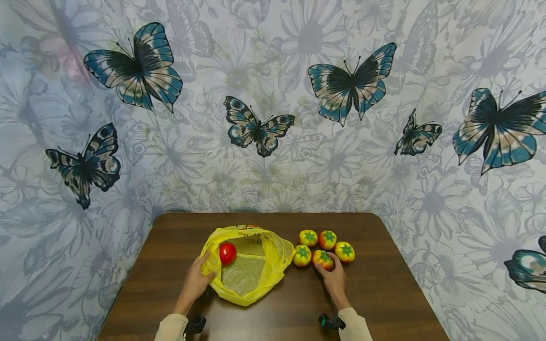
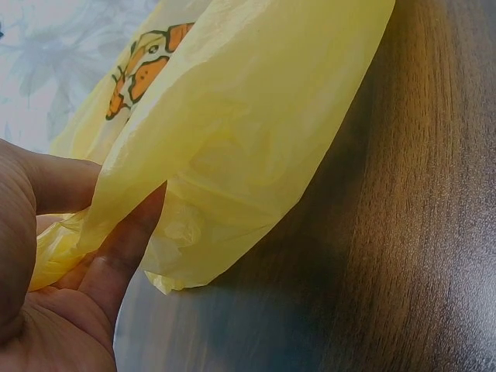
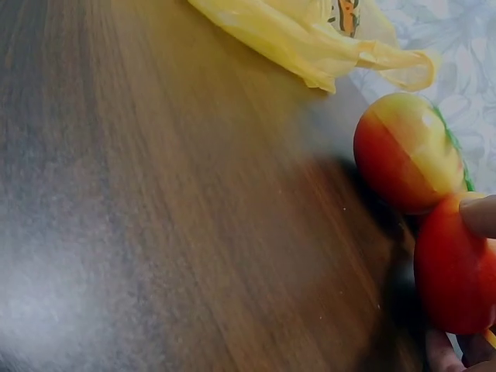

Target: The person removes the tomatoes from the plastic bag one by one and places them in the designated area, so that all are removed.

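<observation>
A yellow plastic bag (image 1: 273, 279) lies with its mouth spread on the table, and inside it on the left is a red tomato (image 1: 227, 253). My left hand (image 1: 198, 275) holds the bag's left rim; in the left wrist view the thumb and fingers (image 2: 116, 263) pinch the thin plastic. Right of the bag, my right hand (image 1: 334, 277) grips a red-yellow tomato (image 1: 322, 260) with a green star-shaped top. In the right wrist view this tomato (image 3: 457, 267) sits between thumb and fingers, right against another tomato (image 3: 407, 151).
Several more red-yellow tomatoes with green tops surround the held one: one at the left (image 1: 302, 255), one at the right (image 1: 344, 252), others behind (image 1: 308, 238). The brown wooden table (image 1: 264, 322) ends at a butterfly-patterned wall (image 1: 192, 156).
</observation>
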The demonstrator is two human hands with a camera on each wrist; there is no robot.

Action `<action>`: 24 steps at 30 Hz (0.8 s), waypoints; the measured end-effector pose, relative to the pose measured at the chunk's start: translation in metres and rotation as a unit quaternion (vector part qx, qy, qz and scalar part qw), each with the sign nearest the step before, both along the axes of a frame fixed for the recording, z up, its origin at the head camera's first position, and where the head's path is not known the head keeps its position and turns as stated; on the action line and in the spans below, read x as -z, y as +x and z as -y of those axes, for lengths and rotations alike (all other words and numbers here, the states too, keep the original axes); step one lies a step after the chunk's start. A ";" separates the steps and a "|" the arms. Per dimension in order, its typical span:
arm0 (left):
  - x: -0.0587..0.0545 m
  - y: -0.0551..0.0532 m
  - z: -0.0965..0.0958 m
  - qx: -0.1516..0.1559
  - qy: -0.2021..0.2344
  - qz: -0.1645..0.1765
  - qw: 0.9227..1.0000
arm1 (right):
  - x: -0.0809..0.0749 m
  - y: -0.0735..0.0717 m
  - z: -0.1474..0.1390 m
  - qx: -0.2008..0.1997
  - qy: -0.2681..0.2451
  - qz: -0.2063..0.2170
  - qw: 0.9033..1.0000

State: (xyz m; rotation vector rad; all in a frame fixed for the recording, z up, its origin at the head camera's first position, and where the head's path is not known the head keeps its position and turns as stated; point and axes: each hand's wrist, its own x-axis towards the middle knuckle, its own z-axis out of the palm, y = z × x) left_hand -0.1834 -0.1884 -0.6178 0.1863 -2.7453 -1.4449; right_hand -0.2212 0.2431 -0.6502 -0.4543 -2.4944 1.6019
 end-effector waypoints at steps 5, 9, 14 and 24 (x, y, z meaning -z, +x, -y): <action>0.001 0.000 0.000 0.002 0.001 0.002 1.000 | 0.003 -0.002 0.000 -0.007 0.003 0.010 1.000; 0.002 0.001 0.001 0.002 0.005 0.001 1.000 | 0.003 -0.002 0.001 -0.010 0.003 0.019 1.000; 0.002 0.000 0.001 0.000 0.005 0.003 1.000 | 0.000 -0.002 0.001 -0.007 -0.003 0.010 1.000; 0.002 -0.001 0.002 0.000 0.002 0.007 1.000 | -0.006 0.001 0.001 0.012 -0.035 -0.045 0.998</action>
